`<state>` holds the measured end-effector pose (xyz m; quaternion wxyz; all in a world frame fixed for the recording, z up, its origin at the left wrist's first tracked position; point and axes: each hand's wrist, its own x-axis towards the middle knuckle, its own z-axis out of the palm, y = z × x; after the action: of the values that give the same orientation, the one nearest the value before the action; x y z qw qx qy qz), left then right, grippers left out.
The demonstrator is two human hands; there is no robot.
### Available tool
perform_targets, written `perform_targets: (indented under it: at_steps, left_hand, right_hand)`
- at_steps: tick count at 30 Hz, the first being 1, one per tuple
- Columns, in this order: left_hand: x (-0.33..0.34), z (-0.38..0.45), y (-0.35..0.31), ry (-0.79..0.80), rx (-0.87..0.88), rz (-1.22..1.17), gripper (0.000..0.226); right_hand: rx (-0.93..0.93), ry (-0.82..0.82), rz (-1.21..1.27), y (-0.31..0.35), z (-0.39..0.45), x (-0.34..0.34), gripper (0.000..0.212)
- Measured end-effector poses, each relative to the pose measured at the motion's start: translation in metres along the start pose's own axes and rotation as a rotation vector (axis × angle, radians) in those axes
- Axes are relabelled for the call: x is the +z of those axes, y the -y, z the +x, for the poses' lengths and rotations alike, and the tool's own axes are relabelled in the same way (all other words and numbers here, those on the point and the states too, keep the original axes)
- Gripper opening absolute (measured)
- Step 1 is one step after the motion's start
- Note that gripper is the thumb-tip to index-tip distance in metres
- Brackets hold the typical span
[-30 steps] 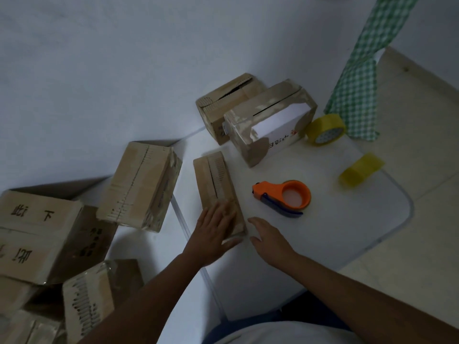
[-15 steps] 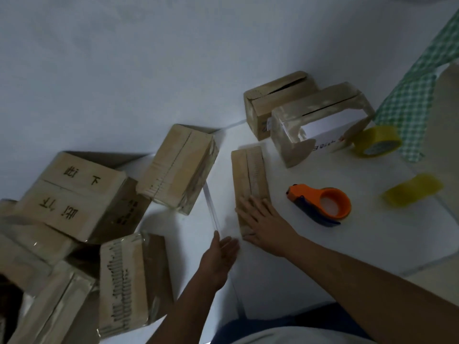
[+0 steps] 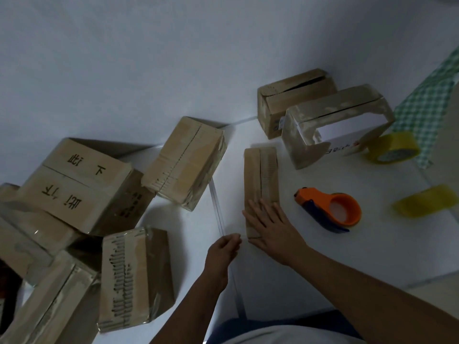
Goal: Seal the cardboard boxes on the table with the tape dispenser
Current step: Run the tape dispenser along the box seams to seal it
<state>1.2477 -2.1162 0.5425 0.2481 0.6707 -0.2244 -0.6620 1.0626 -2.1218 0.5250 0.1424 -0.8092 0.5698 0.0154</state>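
Cardboard boxes crowd the white table (image 3: 285,281). A flat narrow box (image 3: 260,180) lies under the right hand (image 3: 270,228), whose straight, spread fingers press on its near end. Behind it stand a box with a slit top (image 3: 293,100) and a tape-wrapped box (image 3: 330,120) with a white panel on its side; what either holds cannot be told. To the left sit a tilted box with a dashed seam (image 3: 186,162), a printed box (image 3: 82,184) and a glossy taped box (image 3: 134,279), all with flaps down (contents hidden).

The tape dispenser (image 3: 330,209), orange with a blue blade end, lies on the table right of the flat box, untouched. A yellow tape roll (image 3: 392,151) stands beside the wrapped box, another yellow roll (image 3: 424,199) nearer the edge, with green checked cloth (image 3: 427,100) behind.

The left hand (image 3: 223,252) has its fingers curled at the table's left edge strip; whether they pinch it I cannot tell. Half a second ago those fingers were straighter; the right hand stays on the flat box, and the view has swung further left.
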Motion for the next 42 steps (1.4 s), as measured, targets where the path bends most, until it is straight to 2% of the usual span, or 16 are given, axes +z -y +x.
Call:
perform_targets:
  at_steps: [7,12,16,18,20,21,23,24,27,29,31,35,42]
  left_hand:
    - [0.014,0.009,0.0,-0.042,0.13,0.152,0.009]
    - [0.021,0.014,0.001,-0.032,0.115,0.196,0.009]
    - [0.024,0.013,-0.001,0.005,0.093,0.189,0.01]
    - [0.031,0.013,0.0,-0.036,0.091,0.181,0.011]
    - [0.039,0.019,0.003,-0.159,0.1,0.254,0.031]
    - [0.043,0.021,0.002,-0.221,0.128,0.334,0.031]
    - [0.052,0.023,-0.003,-0.276,0.204,0.476,0.016]
    - [0.054,0.023,-0.005,-0.266,0.217,0.507,0.012]
    - [0.045,0.02,-0.01,-0.216,0.169,0.433,0.018]
    - [0.037,0.018,-0.015,-0.148,0.12,0.342,0.02]
    - [0.033,0.014,-0.019,-0.067,0.12,0.35,0.023]
    - [0.033,-0.002,-0.021,0.067,0.252,0.567,0.032]
    - [0.004,0.017,-0.031,0.224,0.636,1.069,0.042]
  right_hand:
    - [-0.009,-0.015,0.021,-0.002,-0.001,0.002,0.072]
    - [-0.016,-0.014,0.018,-0.002,-0.001,0.003,0.096]
    - [-0.018,-0.013,0.013,0.0,-0.001,0.002,0.103]
    - [-0.009,0.011,0.006,0.0,-0.001,0.001,0.105]
    - [0.006,0.041,-0.001,0.001,-0.001,-0.001,0.108]
    - [0.01,0.052,-0.001,0.002,-0.001,-0.002,0.108]
    - [0.007,0.062,-0.002,0.002,0.0,-0.003,0.109]
    - [0.003,0.064,0.0,0.002,0.0,-0.004,0.11]
    - [0.013,0.081,0.015,0.002,0.001,-0.005,0.112]
    - [0.017,0.089,0.019,0.002,0.001,-0.005,0.109]
    - [0.005,0.089,0.009,0.001,0.0,-0.005,0.106]
    - [0.01,0.103,-0.013,0.003,0.0,-0.007,0.105]
    - [-0.008,0.103,-0.027,0.002,0.001,-0.009,0.107]
